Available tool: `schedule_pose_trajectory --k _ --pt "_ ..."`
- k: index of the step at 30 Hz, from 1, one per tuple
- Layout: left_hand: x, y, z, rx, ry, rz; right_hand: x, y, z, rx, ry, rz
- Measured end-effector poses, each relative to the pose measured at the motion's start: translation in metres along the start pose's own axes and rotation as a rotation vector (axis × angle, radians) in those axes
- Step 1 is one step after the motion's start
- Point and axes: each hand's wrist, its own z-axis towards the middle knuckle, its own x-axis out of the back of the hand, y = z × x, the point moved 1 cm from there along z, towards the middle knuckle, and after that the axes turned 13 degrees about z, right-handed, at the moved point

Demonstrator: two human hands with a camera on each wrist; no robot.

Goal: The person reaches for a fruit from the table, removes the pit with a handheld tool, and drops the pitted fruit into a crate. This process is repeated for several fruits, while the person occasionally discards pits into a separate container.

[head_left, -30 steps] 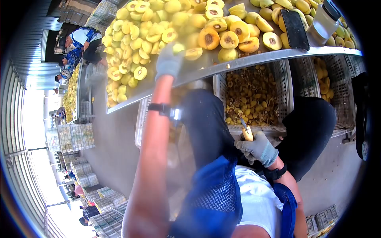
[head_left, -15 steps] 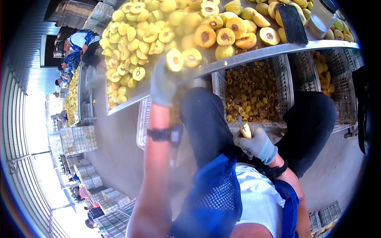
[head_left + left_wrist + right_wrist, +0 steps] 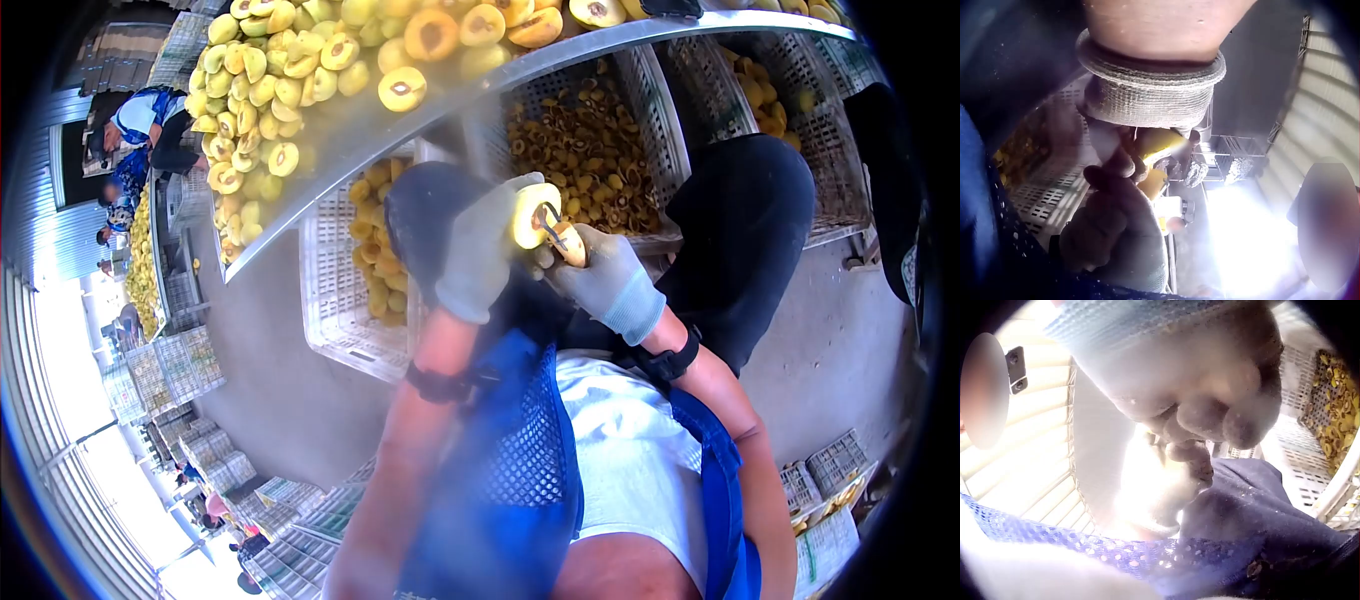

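Observation:
A halved yellow fruit (image 3: 528, 216) with a brown centre is held by the gloved left hand (image 3: 483, 250), above the lap. Close beside it, the gloved right hand (image 3: 610, 284) grips a small tool (image 3: 569, 245) with a yellowish handle, its forked metal tip at the fruit's cut face. In the left wrist view, the fruit (image 3: 1161, 144) shows below the left cuff, near the curled fingers of the right hand (image 3: 1119, 234). The right wrist view has the right hand (image 3: 1204, 381) over the glare-lit left hand (image 3: 1163, 478); the tool is hidden there.
A metal-edged table (image 3: 345, 165) heaped with halved fruit (image 3: 270, 80) stands in front. Under it are a crate (image 3: 655, 130) of fruit scraps, a left crate (image 3: 325, 290) of yellow pieces and further crates at right. People and stacked crates (image 3: 165, 375) lie off left.
The left hand has come back from the table with a fruit half to the right hand's tool. The right hand has risen slightly, and the head view has shifted, showing less of the table.

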Motion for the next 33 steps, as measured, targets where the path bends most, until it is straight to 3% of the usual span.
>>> schedule_pose_trajectory --k 3,5,8,10,12,15,18,21,22,25,28,31,33 --pt "-0.002 0.002 -0.003 0.007 0.006 0.07 0.0 -0.002 -0.002 -0.049 -0.012 -0.041" --pt "0.0 -0.001 -0.004 -0.135 0.018 0.33 0.001 0.004 -0.001 -0.059 -0.019 -0.121" --pt "0.002 0.0 -0.003 -0.098 -0.022 0.4 0.002 0.018 0.0 -0.038 -0.035 -0.258" --pt "0.005 0.004 -0.001 -0.093 -0.074 0.564 0.002 0.014 -0.002 -0.053 -0.053 -0.283" --pt "0.009 0.007 0.002 -0.192 -0.137 0.953 0.001 0.029 -0.001 -0.047 -0.069 -0.192" --pt "-0.008 -0.006 -0.007 0.017 0.125 0.052 0.0 0.032 -0.001 -0.157 -0.133 -0.092" --pt "-0.029 -0.016 -0.013 -0.242 0.358 0.256 0.002 0.013 -0.003 -0.278 -0.194 0.022" --pt "-0.037 -0.003 -0.012 -0.013 0.401 0.183 -0.001 0.022 -0.002 -0.271 -0.257 0.0" --pt "-0.033 -0.009 -0.008 -0.023 0.39 0.116 -0.001 0.028 0.0 -0.249 -0.277 -0.032" --pt "-0.02 -0.007 0.001 -0.195 0.142 0.321 0.001 0.032 0.0 -0.095 -0.262 -0.17" --pt "-0.016 -0.005 0.011 0.034 -0.069 0.122 0.001 0.034 -0.003 -0.171 -0.272 -0.026" --pt "-0.015 -0.004 0.014 0.082 -0.13 0.089 0.009 0.004 -0.009 -0.504 -0.336 0.233" --pt "-0.019 -0.006 0.012 -0.012 -0.11 0.002 0.011 0.002 -0.011 -0.514 -0.386 0.384"
